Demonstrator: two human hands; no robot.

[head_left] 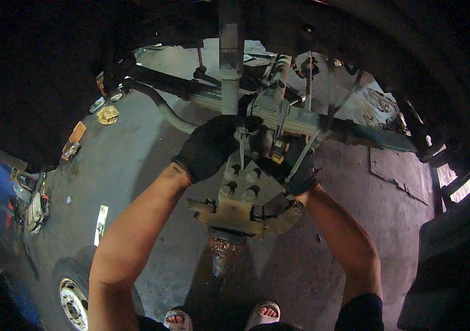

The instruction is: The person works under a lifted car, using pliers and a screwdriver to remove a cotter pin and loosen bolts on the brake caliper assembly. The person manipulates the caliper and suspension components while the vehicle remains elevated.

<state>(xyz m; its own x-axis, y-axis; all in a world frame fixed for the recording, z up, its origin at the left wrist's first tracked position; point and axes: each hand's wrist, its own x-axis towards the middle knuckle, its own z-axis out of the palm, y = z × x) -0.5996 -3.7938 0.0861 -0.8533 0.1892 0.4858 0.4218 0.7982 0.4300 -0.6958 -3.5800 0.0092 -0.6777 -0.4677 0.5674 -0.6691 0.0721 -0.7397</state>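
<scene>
My left hand (207, 148), in a black glove, is curled against the underside of a vehicle, beside a grey vertical shaft (230, 94). What its fingers grip is hidden. My right hand (303, 175), gloved in black too, reaches up among the parts on the other side; its fingers are mostly covered. A small yellow-and-black piece (279, 150) shows close to that glove, too dark to name. Between my wrists hangs a metal bracket plate (265, 190) with several bolts. Below it sits a rusty round fitting (225, 246).
A leaf spring (202, 95) and axle parts cross overhead. A curved pipe (160, 102) runs to the left. On the floor at left lie a wheel (73, 300), a crumpled yellow cloth (107, 115) and assorted tools (35, 212). A flat sheet (398, 172) lies at right.
</scene>
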